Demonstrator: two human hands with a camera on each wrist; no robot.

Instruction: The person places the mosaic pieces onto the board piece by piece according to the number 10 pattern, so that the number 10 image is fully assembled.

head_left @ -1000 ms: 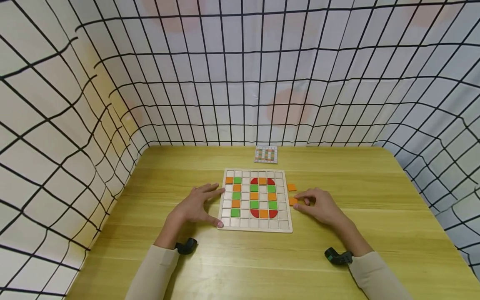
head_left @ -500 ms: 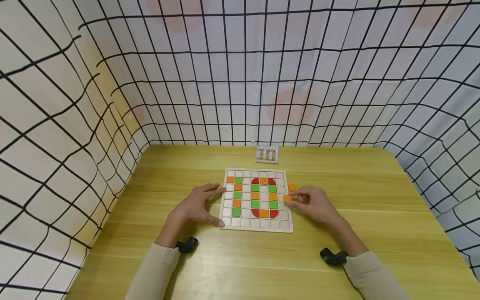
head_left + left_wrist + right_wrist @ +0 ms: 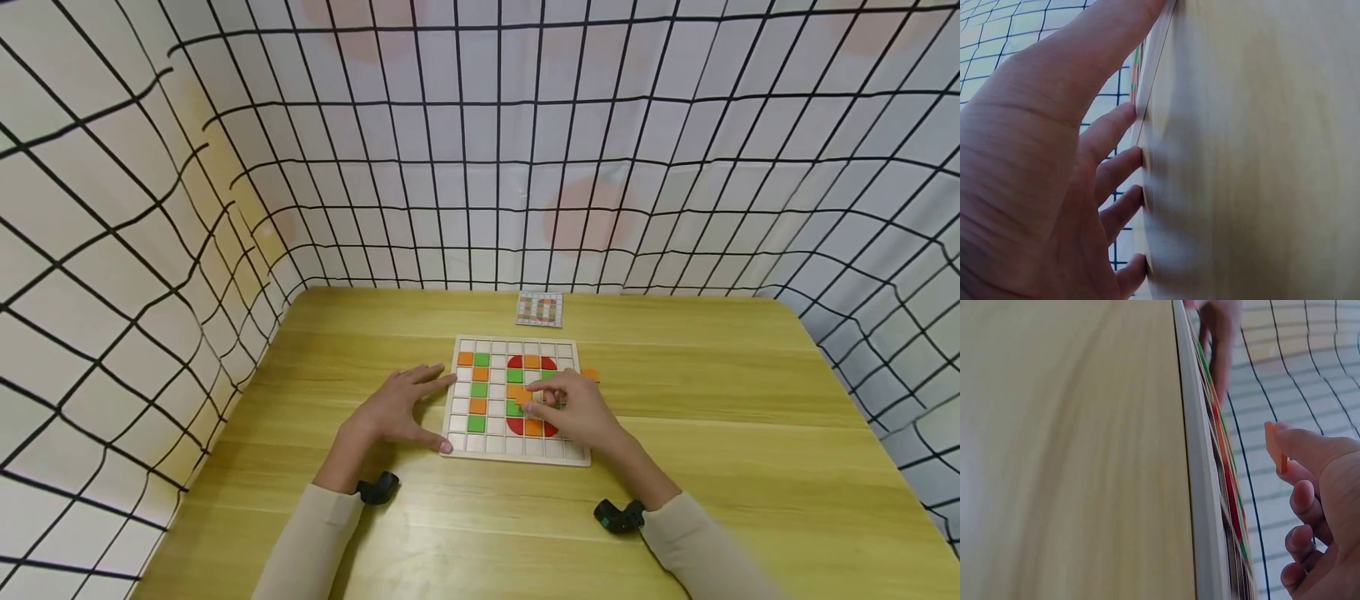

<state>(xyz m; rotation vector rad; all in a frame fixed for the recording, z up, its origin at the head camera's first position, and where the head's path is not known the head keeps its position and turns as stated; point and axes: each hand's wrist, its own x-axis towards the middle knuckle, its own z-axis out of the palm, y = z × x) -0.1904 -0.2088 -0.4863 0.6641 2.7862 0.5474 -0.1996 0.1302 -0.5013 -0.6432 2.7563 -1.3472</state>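
Note:
A square wooden grid board lies on the table, with orange, green and red tiles in its cells. They form a figure like a 1 at the left and a red-cornered ring at the right. My left hand is spread beside the board, thumb and index fingertip at its left edge. In the left wrist view, several fingertips rest on the table. My right hand pinches an orange square tile between thumb and index finger, above the ring. The right wrist view shows that tile raised off the board.
Another orange tile lies just right of the board, partly behind my right hand. A small printed pattern card lies beyond the board. Black netting over white cloth surrounds the back and sides of the wooden table.
My right hand has taken the orange tile from beside the board's right edge, lifted it and carried it left over the ring. My left hand stays at the board's left edge.

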